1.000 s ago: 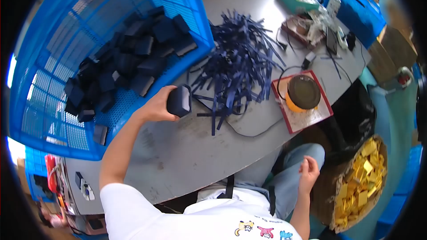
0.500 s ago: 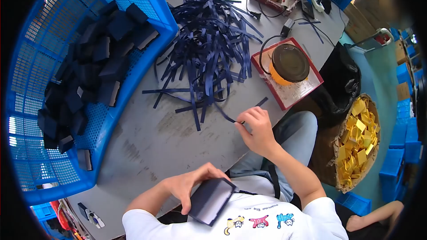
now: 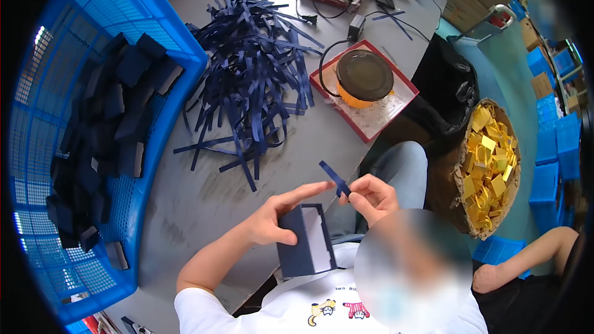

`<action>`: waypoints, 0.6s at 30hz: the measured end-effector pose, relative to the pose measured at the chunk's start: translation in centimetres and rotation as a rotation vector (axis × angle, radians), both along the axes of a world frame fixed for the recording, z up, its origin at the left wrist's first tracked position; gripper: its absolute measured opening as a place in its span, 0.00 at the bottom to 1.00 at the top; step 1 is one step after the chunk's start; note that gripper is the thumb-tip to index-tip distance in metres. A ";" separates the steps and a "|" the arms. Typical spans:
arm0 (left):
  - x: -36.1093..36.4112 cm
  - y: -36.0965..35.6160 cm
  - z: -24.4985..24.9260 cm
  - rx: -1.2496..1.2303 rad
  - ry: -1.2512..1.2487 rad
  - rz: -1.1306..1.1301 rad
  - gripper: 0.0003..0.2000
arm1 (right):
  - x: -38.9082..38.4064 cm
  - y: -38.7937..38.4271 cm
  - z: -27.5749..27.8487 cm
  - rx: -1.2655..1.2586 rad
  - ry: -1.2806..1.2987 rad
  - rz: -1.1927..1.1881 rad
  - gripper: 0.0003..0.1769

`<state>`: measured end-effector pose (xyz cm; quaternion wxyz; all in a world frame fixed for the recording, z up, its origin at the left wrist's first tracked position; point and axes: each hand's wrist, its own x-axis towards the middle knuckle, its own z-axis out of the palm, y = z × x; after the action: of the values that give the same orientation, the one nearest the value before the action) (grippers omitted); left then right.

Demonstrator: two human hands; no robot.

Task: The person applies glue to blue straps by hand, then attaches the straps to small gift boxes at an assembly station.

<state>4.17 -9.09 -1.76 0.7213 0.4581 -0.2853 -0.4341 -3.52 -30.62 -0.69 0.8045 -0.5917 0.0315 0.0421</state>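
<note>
My left hand [image 3: 276,218] holds a small dark navy box [image 3: 296,246] close to my shirt, thumb on its side and one finger stretched towards my right hand. The box has a pale inside face turned to the right. Between the fingertips of my right hand [image 3: 375,196] is a short navy ribbon strip [image 3: 335,178], its free end pointing up and left, just above the box. A large pile of similar navy ribbon strips [image 3: 250,68] lies on the grey table [image 3: 185,204] beyond my hands. A blurred patch hides my right forearm.
At left stands a blue basket [image 3: 133,210] full of dark boxes. A red tray [image 3: 365,133] carries a round pot with a dark top [image 3: 365,75]. Cables run behind it. Right of the table are a black bag [image 3: 448,80], a container of yellow pieces [image 3: 492,173] and another person's arm [image 3: 526,256].
My right hand has drawn a ribbon strip away from the pile, down towards the box. My left hand has raised and turned the box more upright. The whole view has shifted.
</note>
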 end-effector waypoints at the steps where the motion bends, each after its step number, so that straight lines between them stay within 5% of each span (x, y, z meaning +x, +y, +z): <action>1: 0.2 -0.5 0.1 0.003 0.016 0.009 0.46 | -0.3 -0.1 0.1 -0.039 0.010 0.008 0.05; 4: 0.8 -1.8 0.4 -0.011 0.080 0.009 0.48 | -0.9 -0.6 0.0 -0.133 0.055 0.046 0.05; 7: 1.5 -2.3 0.3 0.036 -0.207 -0.044 0.46 | -1.2 -1.3 -1.0 -0.119 0.074 0.101 0.10; 9: 1.4 -2.9 0.6 0.105 -0.372 -0.107 0.48 | -1.8 -1.1 -2.2 0.052 -0.031 0.037 0.23; 13: -0.9 -6.1 0.5 0.021 -0.136 -0.022 0.59 | -1.8 -1.7 0.4 -0.306 -0.096 -0.035 0.13; 14: -0.3 -6.4 0.3 -0.030 -0.150 -0.152 0.52 | -2.0 -1.8 0.1 -0.280 -0.043 -0.008 0.14; 15: -1.0 -7.0 2.2 -0.119 -0.255 -0.004 0.39 | -2.2 -1.9 -0.3 -0.250 -0.038 -0.017 0.16; 16: -0.2 -6.6 0.8 -0.017 -0.250 -0.142 0.48 | -2.2 -2.0 -1.3 -0.271 -0.067 -0.032 0.16; 18: 0.1 -9.9 -1.2 0.211 0.195 -0.021 0.47 | -2.5 -2.5 -2.8 -0.271 -0.093 -0.158 0.16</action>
<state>4.28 -19.00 -3.01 0.6890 0.4840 -0.1713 -0.5116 -6.00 -33.13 -3.53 0.7187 -0.6917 0.0459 -0.0533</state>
